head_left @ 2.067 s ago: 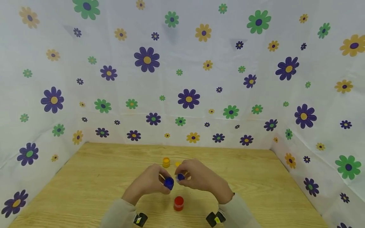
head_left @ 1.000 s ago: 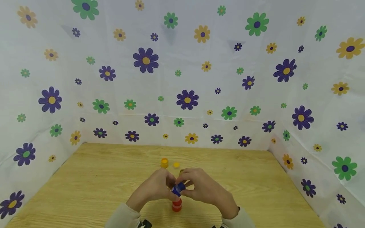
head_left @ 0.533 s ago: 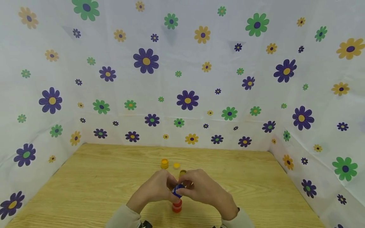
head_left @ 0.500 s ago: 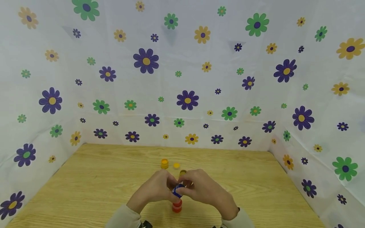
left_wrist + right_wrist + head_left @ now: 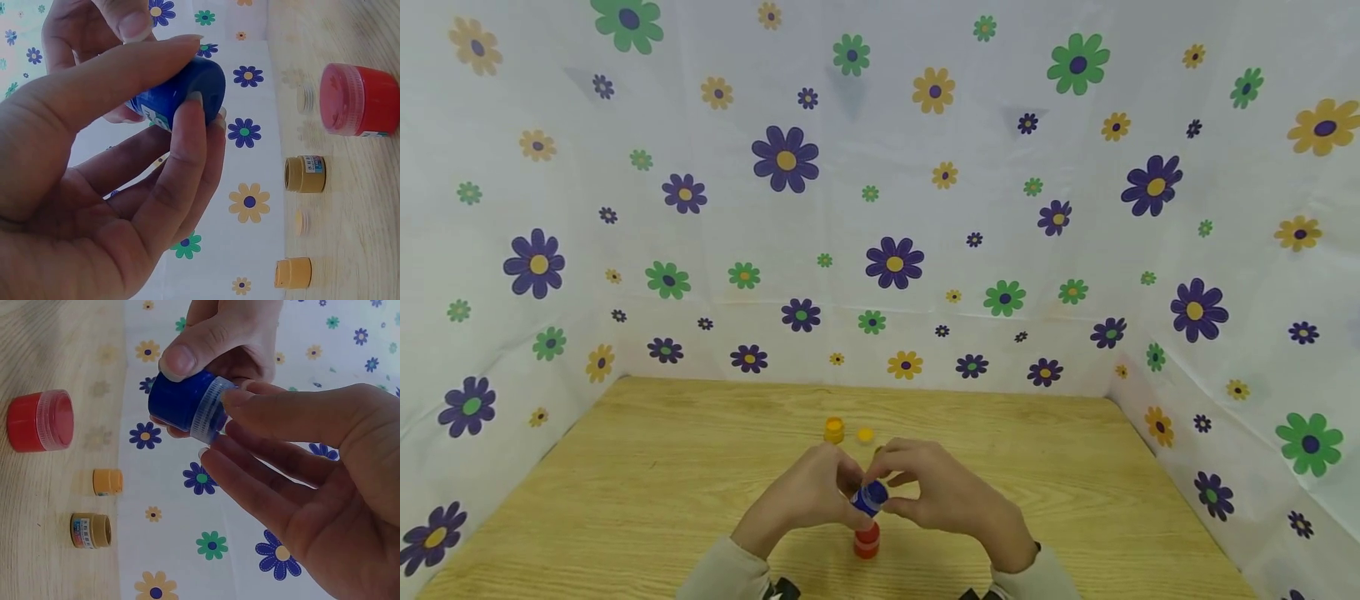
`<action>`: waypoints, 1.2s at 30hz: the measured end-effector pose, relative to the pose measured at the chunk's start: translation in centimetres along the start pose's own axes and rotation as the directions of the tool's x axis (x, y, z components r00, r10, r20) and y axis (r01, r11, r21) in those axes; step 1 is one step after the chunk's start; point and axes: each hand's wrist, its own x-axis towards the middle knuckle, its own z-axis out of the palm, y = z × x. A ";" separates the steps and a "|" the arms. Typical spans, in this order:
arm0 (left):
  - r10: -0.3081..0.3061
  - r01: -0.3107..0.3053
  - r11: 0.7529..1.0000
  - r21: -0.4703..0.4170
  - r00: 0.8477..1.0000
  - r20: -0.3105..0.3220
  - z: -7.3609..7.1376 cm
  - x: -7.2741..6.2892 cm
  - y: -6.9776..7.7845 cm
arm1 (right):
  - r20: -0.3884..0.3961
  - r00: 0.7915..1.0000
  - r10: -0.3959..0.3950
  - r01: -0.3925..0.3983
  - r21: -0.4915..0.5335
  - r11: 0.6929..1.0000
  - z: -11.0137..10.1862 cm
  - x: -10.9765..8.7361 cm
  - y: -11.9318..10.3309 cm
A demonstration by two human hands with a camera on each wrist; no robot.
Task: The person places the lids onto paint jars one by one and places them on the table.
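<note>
Thumb and fingers of my left hand (image 5: 811, 492) grip a small blue paint jar (image 5: 180, 400), held tilted above the table. Its clear ribbed lid (image 5: 210, 409) sits on the jar's mouth. Around that lid my right hand (image 5: 951, 496) has its thumb on one side and fingertips on the other, pinching it lightly. The jar's base (image 5: 209, 87) faces the left wrist camera, where the lid is hidden by the hand. Just below the hands in the head view stands a red paint jar (image 5: 867, 546) with its lid on.
Farther back on the wooden table (image 5: 700, 442) stand an uncapped yellow-orange jar (image 5: 834, 431) and a yellow lid (image 5: 866, 435). An uncapped ochre jar (image 5: 306, 174) and a pale lid (image 5: 305, 100) stand nearby. Flower-printed cloth (image 5: 880, 208) walls the table's back and sides.
Two seconds ago the lid and the blue jar were apart, one in each hand. The hands came together and the lid now sits on the jar. The right fingers have since shifted around it.
</note>
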 end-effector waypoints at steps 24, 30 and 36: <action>0.030 -0.030 1.000 -0.009 1.000 0.007 0.2 0.0 0.3 | 0.015 0.995 0.101 -0.101 0.031 0.994 0.3 0.5 0.1; 0.025 -0.025 1.000 -0.011 1.000 0.006 0.2 0.1 0.3 | -0.007 0.996 0.087 -0.087 -0.024 0.996 0.5 0.5 0.1; 0.018 -0.018 1.000 -0.007 1.000 0.003 0.2 0.0 0.2 | -0.003 0.997 0.077 -0.077 -0.024 0.997 0.3 0.4 0.1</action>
